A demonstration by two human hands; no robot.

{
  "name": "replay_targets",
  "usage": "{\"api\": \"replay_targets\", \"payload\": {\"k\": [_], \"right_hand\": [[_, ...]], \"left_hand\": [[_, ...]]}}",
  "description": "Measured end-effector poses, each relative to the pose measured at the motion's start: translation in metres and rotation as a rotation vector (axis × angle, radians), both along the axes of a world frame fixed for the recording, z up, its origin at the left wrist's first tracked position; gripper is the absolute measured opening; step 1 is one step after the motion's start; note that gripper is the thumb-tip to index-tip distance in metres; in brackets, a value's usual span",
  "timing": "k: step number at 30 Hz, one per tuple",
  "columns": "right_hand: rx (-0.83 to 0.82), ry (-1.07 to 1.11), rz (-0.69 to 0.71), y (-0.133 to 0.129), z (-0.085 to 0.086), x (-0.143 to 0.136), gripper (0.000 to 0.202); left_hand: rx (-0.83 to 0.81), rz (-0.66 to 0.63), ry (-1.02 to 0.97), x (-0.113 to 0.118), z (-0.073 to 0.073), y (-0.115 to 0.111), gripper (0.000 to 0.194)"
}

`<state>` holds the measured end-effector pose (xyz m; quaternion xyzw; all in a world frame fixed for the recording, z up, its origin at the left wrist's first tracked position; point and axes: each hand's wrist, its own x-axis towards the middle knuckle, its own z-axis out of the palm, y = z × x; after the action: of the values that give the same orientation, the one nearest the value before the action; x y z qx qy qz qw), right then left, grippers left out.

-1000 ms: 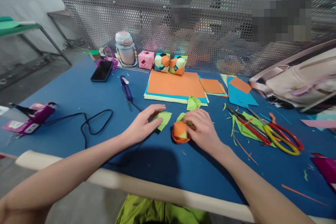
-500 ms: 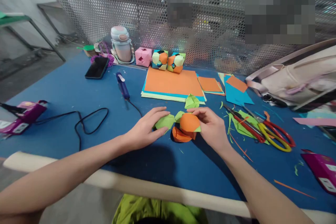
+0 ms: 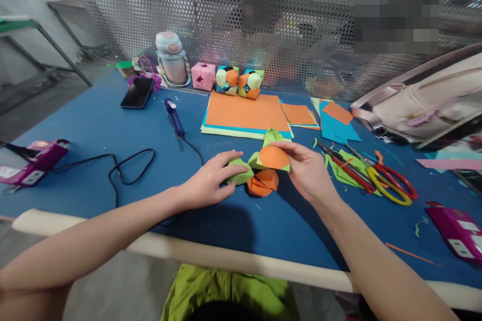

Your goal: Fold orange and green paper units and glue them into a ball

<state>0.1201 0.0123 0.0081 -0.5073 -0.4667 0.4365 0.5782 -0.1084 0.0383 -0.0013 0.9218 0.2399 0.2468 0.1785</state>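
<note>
My right hand (image 3: 311, 170) pinches a folded paper piece (image 3: 274, 157) with a round orange face and green edges, held above the table. My left hand (image 3: 211, 179) has its fingers and thumb around a green folded paper piece (image 3: 242, 175), covering its left side. Between the hands an orange folded paper piece (image 3: 263, 183) rests low, partly under the held one. Another green folded piece (image 3: 272, 135) shows just behind. Whether these pieces are joined I cannot tell.
Beyond the hands lie stacked paper sheets (image 3: 246, 113) and finished paper cubes (image 3: 227, 80). Scissors (image 3: 389, 185) and green scraps (image 3: 348, 173) are at right. A corded blue tool (image 3: 174, 118), a phone (image 3: 137, 93) and a bottle (image 3: 173, 60) stand left. A bag (image 3: 433, 90) sits far right.
My right hand has tilted and lifted the orange-faced piece slightly, uncovering more of the orange piece below. My left thumb has slid down off the green piece's face. The view has shifted a little.
</note>
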Motion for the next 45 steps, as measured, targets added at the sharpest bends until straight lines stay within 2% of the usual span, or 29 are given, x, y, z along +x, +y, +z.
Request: {"api": "replay_targets", "payload": {"k": [5, 8, 11, 16, 20, 23, 26, 28, 30, 32, 34, 36, 39, 45], "right_hand": [[-0.082, 0.216, 0.017, -0.001, 0.013, 0.000, 0.021], [-0.115, 0.321, 0.008, 0.000, 0.020, 0.002, 0.014], [-0.161, 0.312, 0.014, -0.004, 0.022, 0.008, 0.006], [-0.179, 0.275, 0.069, -0.021, 0.009, 0.025, 0.020], [-0.195, 0.373, 0.055, -0.029, -0.005, 0.034, 0.022], [-0.175, 0.393, 0.086, -0.031, -0.006, 0.037, 0.023], [-0.137, 0.428, 0.126, -0.035, 0.001, 0.038, 0.029], [-0.110, 0.439, 0.142, -0.038, 0.006, 0.038, 0.029], [-0.088, 0.433, 0.159, -0.040, 0.009, 0.037, 0.028], [-0.084, 0.410, 0.182, -0.043, 0.011, 0.034, 0.027], [-0.090, 0.368, 0.200, -0.047, 0.012, 0.031, 0.027], [-0.083, 0.320, 0.206, -0.051, 0.012, 0.026, 0.027], [-0.074, 0.262, 0.226, -0.055, 0.011, 0.018, 0.028], [-0.187, 0.295, 0.305, -0.055, 0.010, 0.011, 0.028]], "left_hand": [[0.137, 0.013, -0.034, -0.005, 0.003, 0.000, 0.038], [0.300, -0.049, -0.047, -0.006, 0.007, -0.006, 0.033], [0.440, -0.136, -0.002, -0.003, 0.008, -0.013, 0.032], [0.550, -0.193, 0.096, 0.011, 0.001, -0.019, 0.033], [0.503, -0.227, 0.124, 0.025, -0.002, -0.019, 0.022], [0.318, -0.238, 0.085, 0.032, 0.008, -0.022, 0.018], [-0.008, -0.164, -0.078, 0.036, 0.025, -0.023, 0.008], [-0.316, -0.077, -0.237, 0.039, 0.034, -0.021, 0.003], [-0.696, -0.024, -0.445, 0.043, 0.037, -0.018, 0.005], [-1.032, 0.000, -0.638, 0.046, 0.034, -0.014, 0.006], [-1.249, 0.021, -0.768, 0.048, 0.028, -0.011, 0.007], [-1.368, 0.035, -0.827, 0.046, 0.021, -0.011, 0.007], [-1.452, 0.044, -0.851, 0.041, 0.017, -0.015, 0.008], [-1.397, 0.047, -0.915, 0.037, 0.021, -0.022, 0.017]]}}
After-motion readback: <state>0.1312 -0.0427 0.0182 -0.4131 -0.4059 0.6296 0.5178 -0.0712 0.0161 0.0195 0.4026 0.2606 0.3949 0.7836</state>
